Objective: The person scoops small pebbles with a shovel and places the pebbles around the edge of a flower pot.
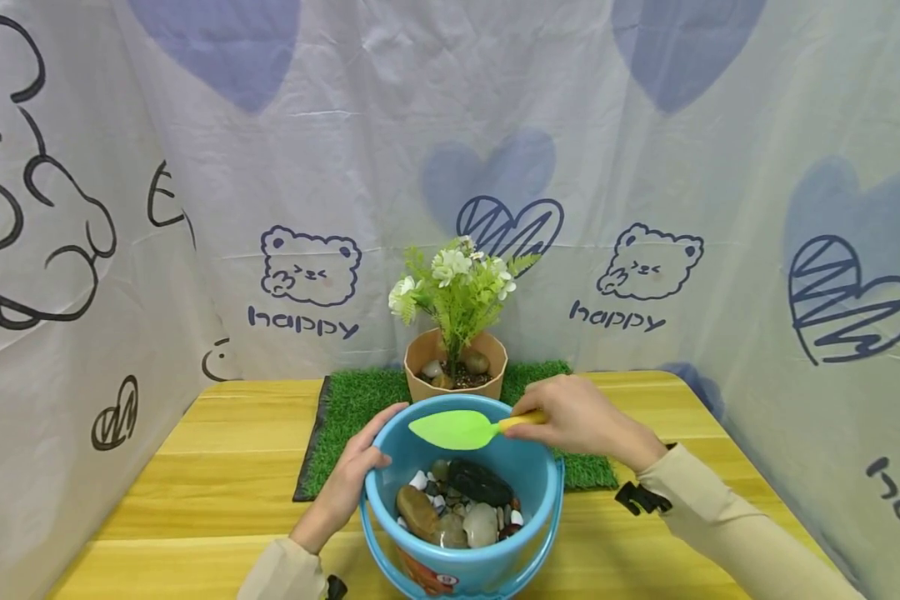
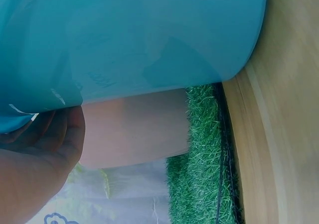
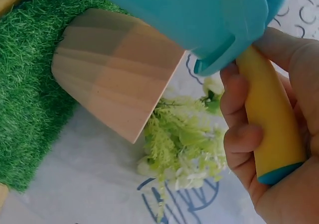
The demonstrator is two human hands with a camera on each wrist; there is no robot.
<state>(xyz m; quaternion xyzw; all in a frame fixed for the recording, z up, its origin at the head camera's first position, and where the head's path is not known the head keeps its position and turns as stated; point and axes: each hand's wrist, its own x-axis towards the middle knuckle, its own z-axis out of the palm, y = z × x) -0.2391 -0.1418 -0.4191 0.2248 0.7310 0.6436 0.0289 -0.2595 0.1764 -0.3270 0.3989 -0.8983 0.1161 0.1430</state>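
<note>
The right hand (image 1: 577, 417) has its fingers curled round the yellow handle (image 3: 273, 114) of a lime-green, leaf-shaped trowel (image 1: 453, 429), its blade over the far side of a round blue bucket (image 1: 531, 475); the left hand (image 1: 352, 471) holds the bucket's left rim, thumb over it, fingers on the outside; smooth mixed stones (image 1: 461, 504) lie inside; the bucket stands mid-width on the yellow wood-grain desk (image 1: 217, 467), nearer than the peach faceted pot (image 3: 117, 72) on a green artificial-grass mat (image 1: 367, 425) by the far edge; big rounded stones could roll off so narrow a blade; a backward shove of the bucket might knock the pot.
</note>
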